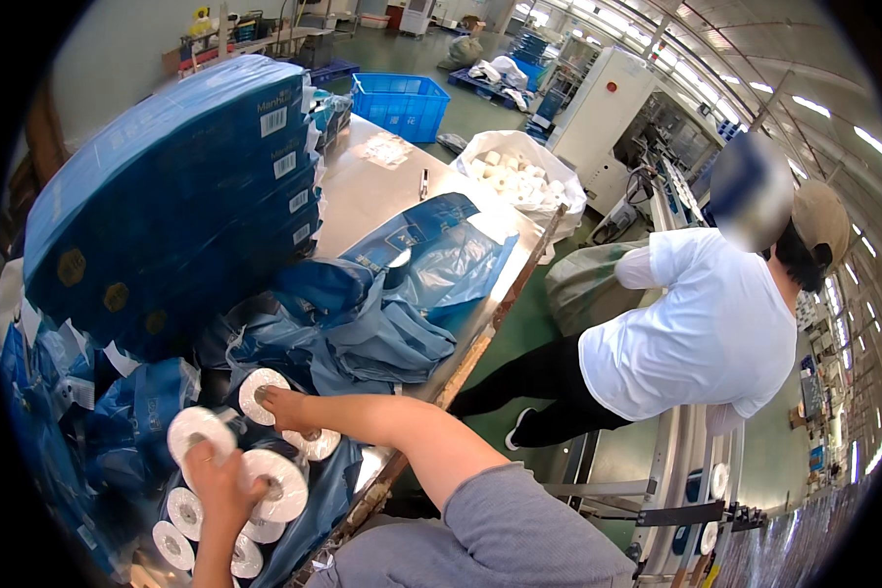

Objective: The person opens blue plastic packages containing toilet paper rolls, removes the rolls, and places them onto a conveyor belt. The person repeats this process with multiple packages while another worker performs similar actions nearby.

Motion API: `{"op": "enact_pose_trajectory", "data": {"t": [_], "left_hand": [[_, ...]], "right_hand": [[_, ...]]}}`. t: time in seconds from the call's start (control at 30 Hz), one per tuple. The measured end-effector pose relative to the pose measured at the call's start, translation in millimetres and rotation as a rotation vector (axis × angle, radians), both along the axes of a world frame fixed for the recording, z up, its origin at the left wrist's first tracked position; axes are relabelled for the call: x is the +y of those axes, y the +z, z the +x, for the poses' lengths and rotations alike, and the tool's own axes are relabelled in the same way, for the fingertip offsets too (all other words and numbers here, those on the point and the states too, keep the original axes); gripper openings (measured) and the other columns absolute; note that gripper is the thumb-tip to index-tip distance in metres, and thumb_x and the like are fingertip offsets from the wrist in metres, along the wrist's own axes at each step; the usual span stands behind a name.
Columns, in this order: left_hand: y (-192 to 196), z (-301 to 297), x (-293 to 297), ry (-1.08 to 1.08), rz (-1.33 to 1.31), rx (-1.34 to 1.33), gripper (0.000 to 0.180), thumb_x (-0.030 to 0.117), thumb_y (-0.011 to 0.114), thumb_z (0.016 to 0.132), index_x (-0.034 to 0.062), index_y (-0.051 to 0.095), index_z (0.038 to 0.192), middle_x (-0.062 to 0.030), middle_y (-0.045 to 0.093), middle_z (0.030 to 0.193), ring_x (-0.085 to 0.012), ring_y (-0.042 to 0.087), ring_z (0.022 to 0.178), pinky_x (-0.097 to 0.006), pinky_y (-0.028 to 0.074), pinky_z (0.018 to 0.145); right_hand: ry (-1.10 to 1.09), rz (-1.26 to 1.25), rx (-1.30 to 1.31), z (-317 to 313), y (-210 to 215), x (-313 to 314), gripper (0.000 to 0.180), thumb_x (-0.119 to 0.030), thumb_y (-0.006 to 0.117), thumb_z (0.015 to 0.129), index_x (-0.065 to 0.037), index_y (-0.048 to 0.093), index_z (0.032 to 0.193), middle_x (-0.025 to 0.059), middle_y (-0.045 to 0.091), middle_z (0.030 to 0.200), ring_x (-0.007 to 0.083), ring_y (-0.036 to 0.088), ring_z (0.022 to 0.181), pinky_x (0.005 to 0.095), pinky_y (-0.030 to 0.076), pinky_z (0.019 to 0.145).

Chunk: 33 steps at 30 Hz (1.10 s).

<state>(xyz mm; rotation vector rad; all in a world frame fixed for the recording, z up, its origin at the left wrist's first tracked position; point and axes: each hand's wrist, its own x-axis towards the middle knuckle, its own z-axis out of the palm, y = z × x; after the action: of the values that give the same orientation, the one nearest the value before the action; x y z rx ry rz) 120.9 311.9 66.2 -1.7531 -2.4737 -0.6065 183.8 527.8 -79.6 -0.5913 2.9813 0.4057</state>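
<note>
Packing white paper rolls (265, 485) end-up into an open blue plastic bag (323, 500) is the work in hand, and the rolls sit in a tight cluster at the near left corner of the table (363, 191), their round ends facing up. The left hand (216, 480) lies on top of the cluster, fingers curled around the rim of one roll (198, 431) and the palm across its neighbour, so it is clamped on a roll rather than spread. The right hand (286, 407) reaches across from the right, fingers together and pressed flat on the far rolls; it pushes more than it grips.

To do this well, I would keep both palms level on the roll ends and press straight down, so no roll tips or rides up over the next. The bag mouth looks loose around the cluster, so its film could fold under a roll; holding the edge out while seating the rolls would help.

Just beyond lies a heap of crumpled blue bags (382, 323), and left of it a tall stack of packed blue bundles (167, 186). A person in a white shirt (706, 333) stands at the conveyor (676, 196) to the right, well apart.
</note>
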Motion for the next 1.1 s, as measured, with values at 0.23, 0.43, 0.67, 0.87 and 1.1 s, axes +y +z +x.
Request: {"op": "enact_pose_trajectory", "data": {"t": [0.23, 0.43, 0.67, 0.87, 1.1], "left_hand": [[99, -27, -83, 0.244, 0.184, -0.61, 0.045, 0.025, 0.07, 0.063, 0.0013, 0.058, 0.099, -0.0113, 0.052, 0.105, -0.0235, 0.055, 0.092, -0.035, 0.044, 0.084], [98, -9, -75, 0.169, 0.113, -0.79, 0.043, 0.025, 0.07, 0.065, 0.0014, 0.059, 0.098, -0.0108, 0.052, 0.104, -0.0224, 0.055, 0.09, -0.034, 0.045, 0.082], [66, 0, -61, -0.073, 0.133, -0.964, 0.04, 0.026, 0.07, 0.068, 0.0016, 0.059, 0.098, -0.0103, 0.053, 0.103, -0.0211, 0.055, 0.088, -0.033, 0.045, 0.08], [50, 34, -34, -0.423, 0.066, -1.132, 0.038, 0.026, 0.07, 0.07, 0.0017, 0.06, 0.097, -0.0099, 0.054, 0.102, -0.02, 0.056, 0.086, -0.032, 0.046, 0.078], [38, 143, -7, -0.867, -0.182, -1.312, 0.036, 0.027, 0.071, 0.072, 0.0019, 0.061, 0.096, -0.0094, 0.055, 0.1, -0.0187, 0.056, 0.084, -0.03, 0.046, 0.076]], "right_hand": [[-0.236, -0.823, -0.008, 25, 75, -24, 0.049, -0.023, 0.075, 0.053, -0.018, 0.068, 0.101, 0.0176, 0.051, 0.099, 0.0355, 0.047, 0.105, 0.0428, 0.029, 0.097], [-0.49, -1.729, -0.058, 87, 86, -53, 0.058, -0.013, 0.064, 0.067, -0.008, 0.053, 0.124, 0.0132, 0.05, 0.108, 0.0248, 0.048, 0.102, 0.0337, 0.037, 0.09], [-0.944, -1.963, 0.27, 209, 83, -113, 0.05, -0.015, 0.068, 0.079, -0.002, 0.052, 0.125, 0.0054, 0.054, 0.115, 0.0141, 0.05, 0.107, 0.0293, 0.039, 0.094], [-1.292, -1.924, 0.8, 282, 122, -198, 0.046, -0.014, 0.067, 0.078, 0.0, 0.056, 0.12, 0.0067, 0.052, 0.115, 0.0166, 0.05, 0.109, 0.0302, 0.037, 0.096], [-1.707, -1.601, 2.154, 428, 144, -344, 0.021, -0.012, 0.058, 0.086, -0.005, 0.062, 0.106, 0.0043, 0.064, 0.093, 0.0145, 0.061, 0.086, 0.0302, 0.049, 0.079]]}}
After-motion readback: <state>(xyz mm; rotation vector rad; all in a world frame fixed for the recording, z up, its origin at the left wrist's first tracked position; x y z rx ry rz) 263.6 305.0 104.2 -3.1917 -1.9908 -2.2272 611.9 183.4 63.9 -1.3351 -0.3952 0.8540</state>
